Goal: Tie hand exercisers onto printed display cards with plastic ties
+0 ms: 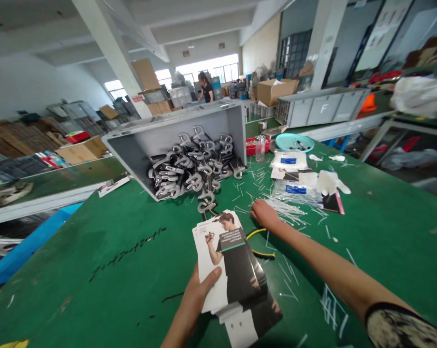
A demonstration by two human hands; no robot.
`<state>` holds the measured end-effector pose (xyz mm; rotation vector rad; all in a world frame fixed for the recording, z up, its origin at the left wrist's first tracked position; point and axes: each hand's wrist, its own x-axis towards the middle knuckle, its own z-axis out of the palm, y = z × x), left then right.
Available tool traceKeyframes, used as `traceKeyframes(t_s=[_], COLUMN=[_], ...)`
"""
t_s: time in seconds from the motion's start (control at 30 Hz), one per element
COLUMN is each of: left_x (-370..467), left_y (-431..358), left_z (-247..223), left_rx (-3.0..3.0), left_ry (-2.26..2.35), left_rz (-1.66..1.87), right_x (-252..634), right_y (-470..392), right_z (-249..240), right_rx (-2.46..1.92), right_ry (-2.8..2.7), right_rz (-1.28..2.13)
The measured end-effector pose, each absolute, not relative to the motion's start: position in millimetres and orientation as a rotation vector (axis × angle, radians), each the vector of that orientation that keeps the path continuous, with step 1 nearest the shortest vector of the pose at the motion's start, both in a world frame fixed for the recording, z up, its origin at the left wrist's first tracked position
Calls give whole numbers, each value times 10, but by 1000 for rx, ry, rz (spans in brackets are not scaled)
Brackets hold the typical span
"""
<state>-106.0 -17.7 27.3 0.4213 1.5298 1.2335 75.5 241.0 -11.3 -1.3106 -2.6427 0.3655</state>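
My left hand [200, 295] grips a stack of printed packaging cards [236, 266], its thumb across the front. The top card shows a person and the words "adjustable grip strengthener"; lower cards fan out at the bottom. My right hand [265, 213] rests on the green table with fingers curled down, at the left end of a pile of white cable ties [289, 210]. What its fingers pinch, if anything, is hidden. Just below it lies a tool with yellow and black handles [264, 254], partly behind the cards. Several grip strengtheners [206, 205] lie beyond the stack.
A tipped grey crate [175, 123] spills many hand grips onto the table [138, 275]. Further right are a red tray [253, 146], a clear cup [260, 149], a turquoise plate [285, 141], plastic bags [296, 191] and a white glove [330, 182]. A person [206, 88] stands far back.
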Motion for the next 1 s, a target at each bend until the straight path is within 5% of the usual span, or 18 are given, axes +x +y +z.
traceKeyframes(t_s=[0.2,0.57,1.0], left_x=[-1036,-1017,-1002], left_y=[-166,-123,-159], left_z=[305,236,246], left_rx=[404,394,560], left_ry=[1515,1531,1461], left_rz=[1245,1265,1348], right_x=[1006,1938,507], right_y=[1791,1567,2568], right_z=[-206,-197,-266], right_rx=[-938,-1387,-1620], right_ry=[-2800,-2643,-2591], right_rz=[409,406,392])
